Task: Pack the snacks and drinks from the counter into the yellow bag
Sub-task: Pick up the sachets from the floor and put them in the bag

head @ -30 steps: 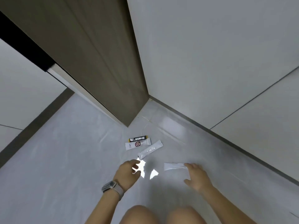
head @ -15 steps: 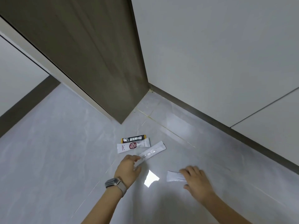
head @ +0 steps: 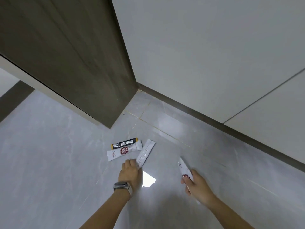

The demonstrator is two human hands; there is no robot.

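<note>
Sachet (head: 185, 169) now lifted in right hand (head: 198, 185).

Soft, even indoor light; a bright glare patch (head: 148, 179) on the glossy floor (head: 49, 162); wide-angle bending at edges.

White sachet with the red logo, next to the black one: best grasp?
Pinch the white sachet with the red logo at its near-left end, coming from the left. It lies flat, the black sachet hugs its far edge, and that end is clear of neighbours.
</note>
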